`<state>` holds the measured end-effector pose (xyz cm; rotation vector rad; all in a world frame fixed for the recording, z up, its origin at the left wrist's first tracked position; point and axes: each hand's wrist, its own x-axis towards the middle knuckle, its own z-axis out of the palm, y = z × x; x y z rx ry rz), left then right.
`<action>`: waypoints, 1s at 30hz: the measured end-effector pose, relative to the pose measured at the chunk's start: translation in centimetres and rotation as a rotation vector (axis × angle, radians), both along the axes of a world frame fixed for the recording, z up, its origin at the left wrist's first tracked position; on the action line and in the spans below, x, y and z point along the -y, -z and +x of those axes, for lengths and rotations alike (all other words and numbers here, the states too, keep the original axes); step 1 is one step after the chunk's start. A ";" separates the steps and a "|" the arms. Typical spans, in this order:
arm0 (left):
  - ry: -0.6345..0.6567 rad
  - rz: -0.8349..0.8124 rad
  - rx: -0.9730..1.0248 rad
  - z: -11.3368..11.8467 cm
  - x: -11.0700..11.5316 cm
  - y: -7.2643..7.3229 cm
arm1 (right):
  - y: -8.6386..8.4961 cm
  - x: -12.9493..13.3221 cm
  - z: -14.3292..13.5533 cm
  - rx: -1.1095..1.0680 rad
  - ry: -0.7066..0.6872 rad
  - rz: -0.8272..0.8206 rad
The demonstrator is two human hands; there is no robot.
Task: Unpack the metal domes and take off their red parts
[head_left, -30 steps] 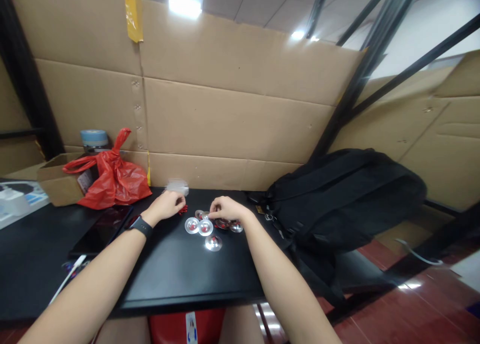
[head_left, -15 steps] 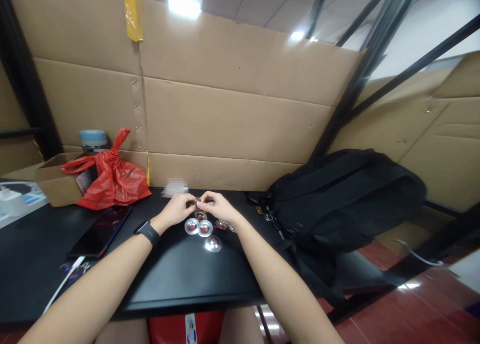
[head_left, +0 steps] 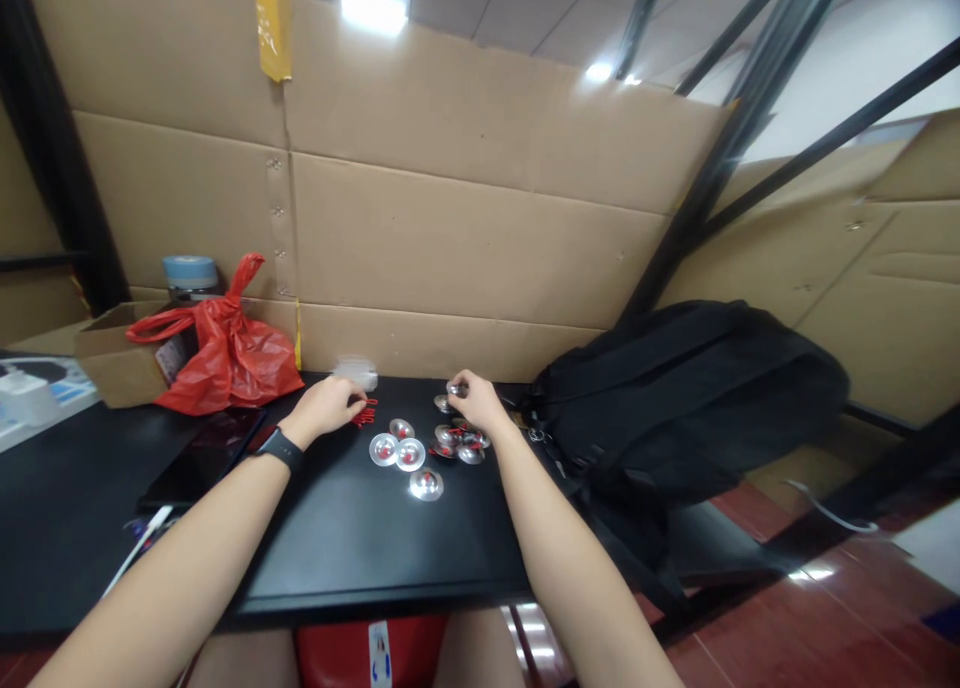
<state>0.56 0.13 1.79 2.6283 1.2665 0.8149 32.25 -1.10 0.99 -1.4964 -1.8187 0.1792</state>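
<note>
My left hand [head_left: 335, 404], with a dark watch on its wrist, has its fingers closed on red cords [head_left: 365, 414] at the table's back left of the discs. Farther right, my right hand [head_left: 475, 405] pinches a small silver disc [head_left: 456, 390]; another silver disc [head_left: 442, 404] lies just beneath it. Several shiny discs with red centres, among them a disc [head_left: 410, 455] and a nearer one [head_left: 427, 484], rest between my forearms. A cluster of silver discs with red cords [head_left: 446, 435] sits beside my right wrist.
On the black table [head_left: 375, 558], a red plastic bag [head_left: 232, 358], cardboard box [head_left: 120, 358] and phone [head_left: 202, 458] are at the left. Clear plastic [head_left: 355, 371] lies at the back. A black backpack [head_left: 697, 398] occupies the right. Cardboard [head_left: 465, 248] stands behind.
My hands, together before, have moved apart: the left to the left onto the red cords, the right to the right with a silver disc. The disc cluster now shows more.
</note>
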 end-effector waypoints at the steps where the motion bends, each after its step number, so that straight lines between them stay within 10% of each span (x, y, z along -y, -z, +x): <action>1: 0.003 0.008 -0.021 0.2 0.1 0.1 | 0.4 -0.3 0.4 0.022 0.011 -0.021; 10: 0.333 0.086 -0.178 5.3 3.4 -0.2 | 1.0 -0.6 0.0 0.195 -0.065 -0.185; 19: 0.195 0.041 -0.195 6.2 2.8 0.9 | 0.1 -0.1 -1.4 0.230 -0.044 -0.146; 30: 0.171 -0.111 0.363 4.9 2.5 -0.2 | -0.6 2.7 -7.0 -0.243 -0.586 -0.112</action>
